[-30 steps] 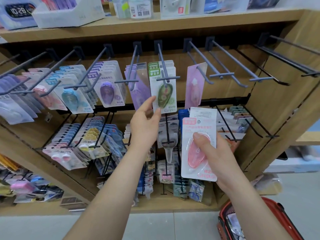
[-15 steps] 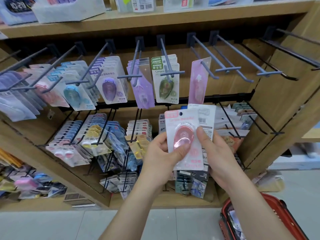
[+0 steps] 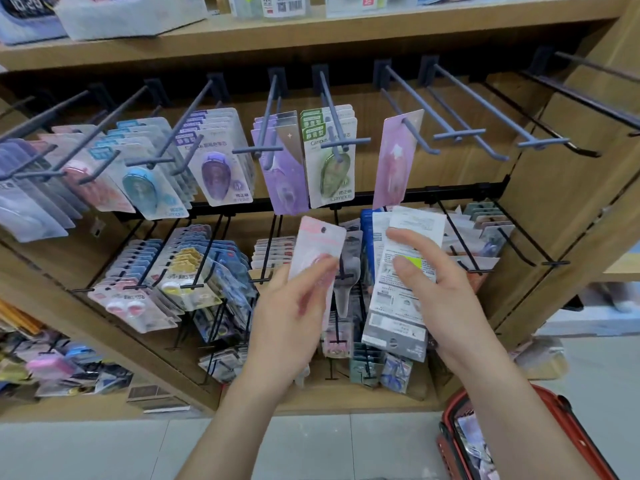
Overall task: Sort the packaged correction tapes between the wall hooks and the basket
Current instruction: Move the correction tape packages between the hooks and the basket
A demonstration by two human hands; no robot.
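Note:
My left hand (image 3: 294, 306) pinches a pink packaged correction tape (image 3: 317, 251) by its lower part, held edge-on in front of the display. My right hand (image 3: 440, 292) grips a small stack of correction tape packs (image 3: 401, 299) with their printed backs facing me. Above hang rows of packaged tapes on grey wall hooks (image 3: 332, 109): a green one (image 3: 330, 161), purple ones (image 3: 218, 168) and a single pink card (image 3: 396, 157). The red basket (image 3: 540, 441) stands on the floor at the lower right, partly out of frame, with packs inside.
Three long hooks at the upper right (image 3: 485, 109) carry nothing. A lower rack of black wire hooks (image 3: 194, 271) holds more stationery packs. A wooden shelf (image 3: 311, 32) with boxes runs above. Grey floor tiles lie below.
My left hand came down from the green pack on the hook, took the pink pack from the stack in my right hand and drew it to the left. The remaining stack now shows its backs.

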